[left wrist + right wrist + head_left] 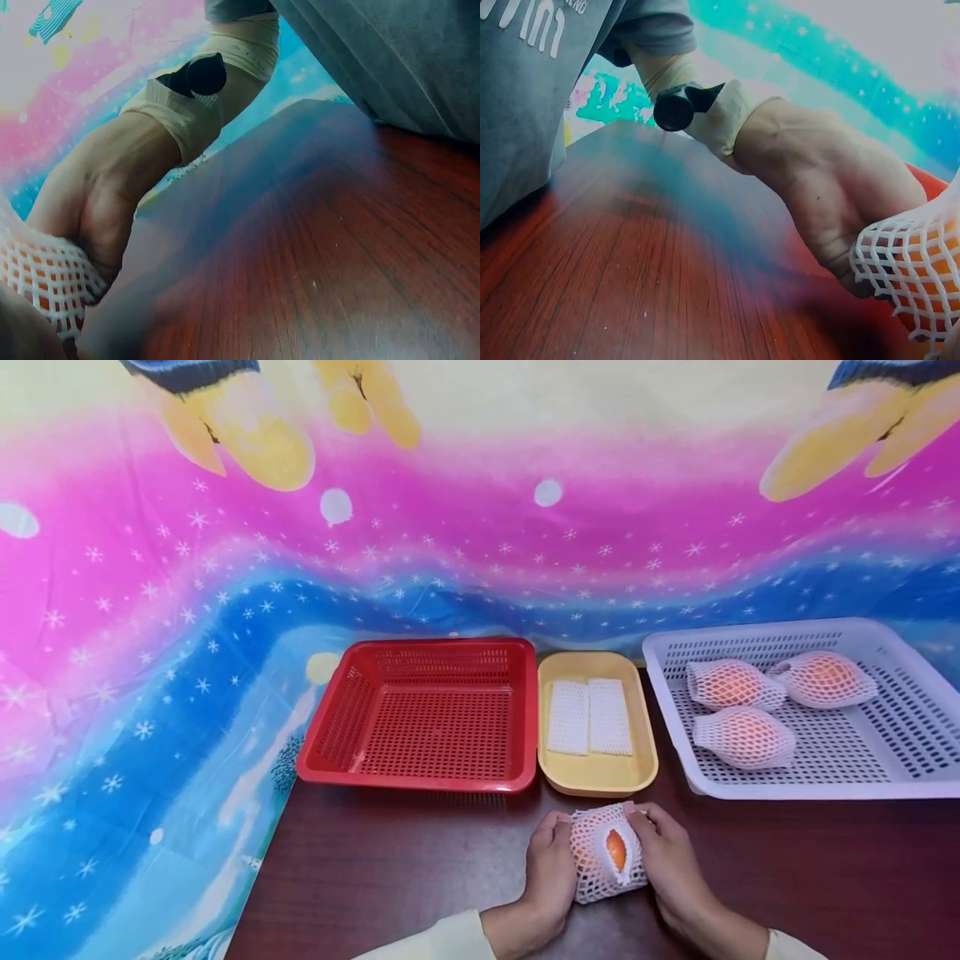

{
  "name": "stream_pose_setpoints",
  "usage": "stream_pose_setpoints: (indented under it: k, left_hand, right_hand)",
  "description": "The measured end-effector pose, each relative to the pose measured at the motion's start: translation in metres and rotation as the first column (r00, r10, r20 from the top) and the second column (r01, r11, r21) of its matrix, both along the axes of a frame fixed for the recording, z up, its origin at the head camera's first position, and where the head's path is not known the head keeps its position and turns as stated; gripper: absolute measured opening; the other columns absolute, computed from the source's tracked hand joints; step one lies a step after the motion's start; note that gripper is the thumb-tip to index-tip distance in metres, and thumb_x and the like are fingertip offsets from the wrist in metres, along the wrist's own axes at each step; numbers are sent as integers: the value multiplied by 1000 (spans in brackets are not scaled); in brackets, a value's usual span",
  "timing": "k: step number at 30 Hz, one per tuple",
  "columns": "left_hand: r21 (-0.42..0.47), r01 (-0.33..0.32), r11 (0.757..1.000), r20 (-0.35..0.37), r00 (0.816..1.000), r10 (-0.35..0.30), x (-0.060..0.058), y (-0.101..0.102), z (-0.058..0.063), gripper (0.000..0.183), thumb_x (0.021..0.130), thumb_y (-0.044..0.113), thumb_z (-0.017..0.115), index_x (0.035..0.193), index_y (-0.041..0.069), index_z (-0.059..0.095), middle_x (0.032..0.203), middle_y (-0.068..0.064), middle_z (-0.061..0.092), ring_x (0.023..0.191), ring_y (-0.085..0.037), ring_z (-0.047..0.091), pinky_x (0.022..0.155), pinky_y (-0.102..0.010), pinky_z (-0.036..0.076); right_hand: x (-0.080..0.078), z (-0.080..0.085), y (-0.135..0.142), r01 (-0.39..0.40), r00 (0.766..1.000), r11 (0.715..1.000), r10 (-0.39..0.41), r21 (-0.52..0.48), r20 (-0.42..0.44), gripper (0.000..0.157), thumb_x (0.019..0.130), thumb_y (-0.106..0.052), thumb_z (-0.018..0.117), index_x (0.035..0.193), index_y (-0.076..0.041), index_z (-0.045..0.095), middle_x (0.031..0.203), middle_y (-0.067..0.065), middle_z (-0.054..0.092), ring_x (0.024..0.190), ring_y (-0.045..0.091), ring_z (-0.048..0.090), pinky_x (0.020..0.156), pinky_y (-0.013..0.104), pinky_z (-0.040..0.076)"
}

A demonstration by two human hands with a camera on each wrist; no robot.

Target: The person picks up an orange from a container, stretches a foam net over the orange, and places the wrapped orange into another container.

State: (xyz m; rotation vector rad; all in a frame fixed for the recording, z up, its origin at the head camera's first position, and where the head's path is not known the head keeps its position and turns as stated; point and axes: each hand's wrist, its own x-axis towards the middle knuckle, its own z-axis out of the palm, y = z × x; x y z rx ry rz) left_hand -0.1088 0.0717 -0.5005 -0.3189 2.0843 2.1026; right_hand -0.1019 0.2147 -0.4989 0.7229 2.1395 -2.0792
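Observation:
An orange-coloured fruit (616, 850) sits inside a white foam fruit net (589, 860), its skin showing through an opening in the mesh. My left hand (550, 872) grips the net's left side, thumb at the top edge. On the opposite side my right hand (672, 860) holds the net, its thumb also near the upper edge. Both hands are low over the table, in front of the yellow tray. The right wrist view shows the net (919, 262) up close with orange behind its mesh; in the left wrist view the net (49, 281) is at the lower left.
A red basket (416, 783) stands on the dark wooden table (390, 860) at left. Beside it, a yellow tray (592, 775) holds two flat foam nets (568, 718). At right, a pale basket (840, 789) contains three netted fruits (746, 737). A patterned cloth (480, 543) hangs behind.

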Motion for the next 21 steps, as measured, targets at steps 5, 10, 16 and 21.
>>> stream_pose_setpoints:
  k: [5, 10, 16, 21]
  left_hand:
    - [21, 1, 1000, 13, 1000, -1, 1, -1, -1, 21, 103, 15, 47, 88, 6, 60, 82, 3, 56, 83, -9, 53, 75, -22, 44]
    - [108, -18, 994, 17, 1000, 16, 2, 1, -2, 23, 104, 13, 45, 88, 4, 58, 84, 2, 57, 85, -11, 55, 78, -22, 46]
    - [131, -59, 990, -7, 998, 60, 3, 4, -2, 27, 105, 15, 44, 88, 2, 60, 81, 1, 57, 81, -11, 54, 76, -22, 45]
    - [183, -66, 981, 25, 998, 63, 1, 6, -2, 30, 106, 16, 43, 83, 4, 59, 78, 2, 58, 79, -10, 56, 75, -24, 48]
  right_hand:
    - [0, 0, -2, 11, 1000, 1000, -11, -17, 22, 31, 108, -34, 53, 100, -8, 67, 83, -10, 64, 77, 6, 61, 69, 24, 53]
    - [1, 0, -4, 20, 999, 996, -17, -91, 37, 32, 108, -36, 52, 99, -9, 67, 84, -9, 66, 80, 6, 62, 72, 24, 55]
    - [2, 0, -6, -6, 998, 959, 21, -284, 53, 34, 110, -40, 43, 112, -12, 61, 93, -10, 66, 92, 4, 62, 84, 22, 53]
    - [1, -2, -5, -17, 996, 911, 54, -411, 77, 55, 111, -43, 38, 150, -4, 36, 105, -18, 65, 103, -5, 59, 93, 17, 51]
